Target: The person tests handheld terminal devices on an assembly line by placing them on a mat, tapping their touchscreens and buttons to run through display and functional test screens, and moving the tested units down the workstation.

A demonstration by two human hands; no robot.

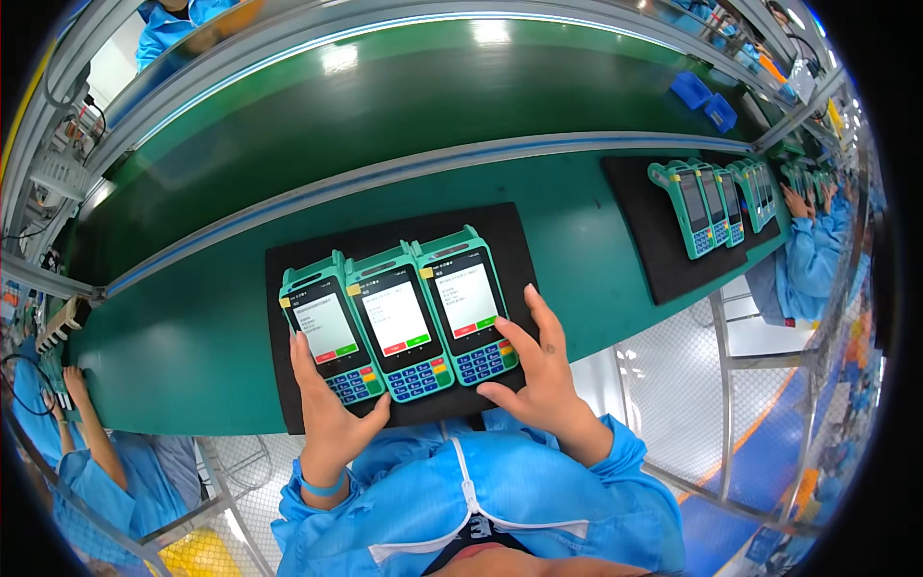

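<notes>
Three green handheld card payment terminals lie side by side, screens lit: a left terminal (325, 325), a middle terminal (395, 317) and a right terminal (464, 298). Each has a blue keypad below a white screen with a red and a green button. My left hand (332, 413) rests at the lower end of the left terminal, fingers straight along its left edge and thumb apart near its lower right corner. With its fingers spread, my right hand (543, 380) is at the right terminal, the index fingertip over the green button.
Beneath the terminals is a black mat (279, 385) on a green workbench (192, 356). Another black mat (635, 231) to the right carries several similar terminals (694, 207). Beyond a metal rail runs a green conveyor belt (404, 106) with blue bins (690, 89). Co-workers in blue sit on both sides.
</notes>
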